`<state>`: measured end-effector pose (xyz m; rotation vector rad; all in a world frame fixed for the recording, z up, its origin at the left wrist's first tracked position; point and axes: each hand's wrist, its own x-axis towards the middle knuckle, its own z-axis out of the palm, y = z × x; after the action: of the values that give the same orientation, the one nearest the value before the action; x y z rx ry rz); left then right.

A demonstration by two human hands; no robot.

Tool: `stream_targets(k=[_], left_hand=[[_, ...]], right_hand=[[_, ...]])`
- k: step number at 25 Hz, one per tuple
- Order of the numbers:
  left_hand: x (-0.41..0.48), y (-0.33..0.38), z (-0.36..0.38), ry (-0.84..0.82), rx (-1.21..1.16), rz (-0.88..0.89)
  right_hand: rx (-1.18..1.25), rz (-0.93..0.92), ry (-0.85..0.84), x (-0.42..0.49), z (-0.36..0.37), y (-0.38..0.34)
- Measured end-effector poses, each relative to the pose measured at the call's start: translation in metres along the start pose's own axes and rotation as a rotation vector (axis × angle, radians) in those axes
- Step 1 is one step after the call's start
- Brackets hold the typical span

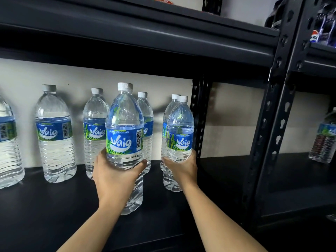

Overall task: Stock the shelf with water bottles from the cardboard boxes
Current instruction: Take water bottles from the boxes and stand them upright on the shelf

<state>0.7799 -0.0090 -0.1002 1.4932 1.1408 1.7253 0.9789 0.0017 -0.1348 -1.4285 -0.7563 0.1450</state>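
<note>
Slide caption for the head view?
Left hand grips the front Waig bottle, right hand a second Waig bottle, at the black shelf.

The single head view looks forward and slightly down into a dark shelf point(45, 206) from close range, roughly level with the bottles point(54, 133) at mid-frame. The left hand point(116, 177) and right hand point(183, 170) reach in from the bottom edge. A neighbouring rack point(300, 179) fills the right side.
</note>
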Motion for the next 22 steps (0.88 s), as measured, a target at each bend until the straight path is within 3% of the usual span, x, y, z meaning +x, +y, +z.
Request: stream_targets(k=[16,19,22], left_hand=[[0.005,-0.006,0.004,-0.002,0.042,0.036],[0.005,-0.007,0.003,-0.018,0.045,0.018],[0.002,-0.008,0.007,-0.029,0.053,0.001]], right_hand=[[-0.047,-0.005,-0.103,0.002,-0.007,0.006],[-0.190,0.098,-0.209,-0.017,-0.020,0.018],[-0.640,0.132,-0.414,-0.048,-0.040,0.021]])
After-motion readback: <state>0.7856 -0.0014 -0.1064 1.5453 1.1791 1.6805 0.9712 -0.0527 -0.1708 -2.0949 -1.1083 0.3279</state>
